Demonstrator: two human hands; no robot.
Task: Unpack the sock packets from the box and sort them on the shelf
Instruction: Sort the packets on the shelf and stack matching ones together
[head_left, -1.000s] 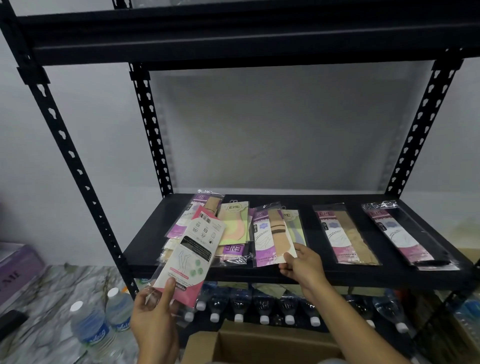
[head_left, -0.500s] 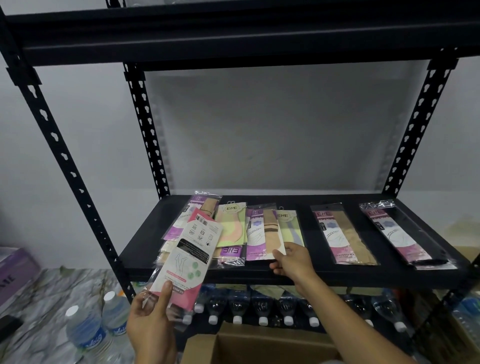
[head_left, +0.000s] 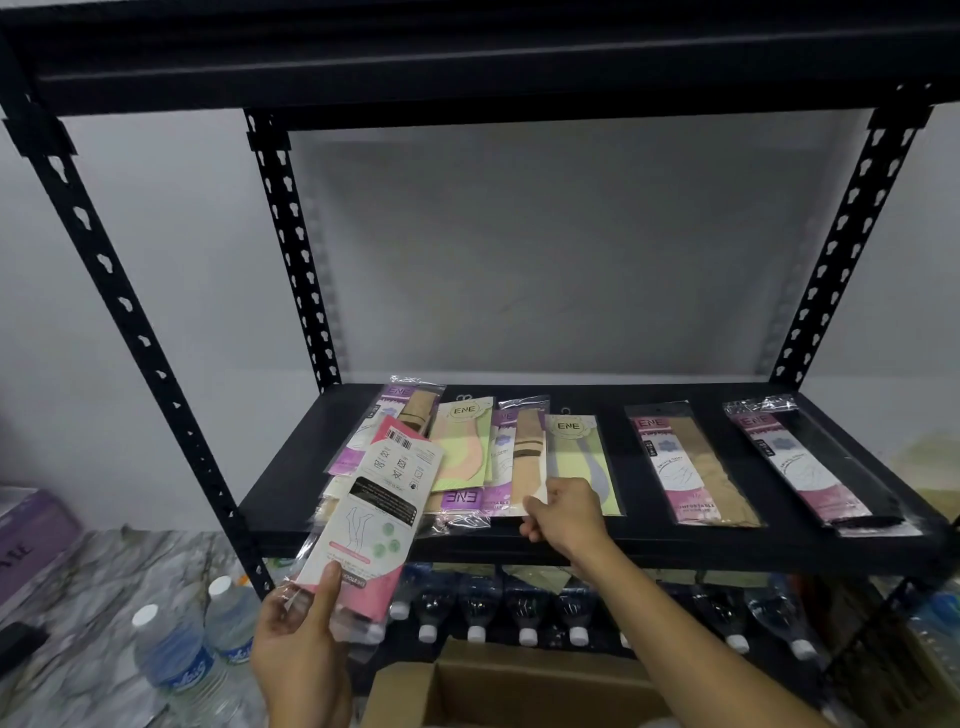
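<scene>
My left hand grips the bottom of a pink-and-white sock packet, held upright in front of the shelf's left end with its printed back toward me. My right hand pinches the near end of a purple packet with a beige sock that lies on the black shelf board. Around it lie overlapping packets, among them a green one with a peach sock and a green one with a grey sock. The open cardboard box stands below my arms.
Two pink-labelled packets lie apart on the shelf's right half. Rows of water bottles fill the level beneath. Two bottles stand on the marble floor at left, near a purple box. A black upright slants at left.
My right hand has slid the purple-and-beige packet back and to the left onto the shelf, squaring it with its neighbours. My left hand still holds the pink packet in the same place.
</scene>
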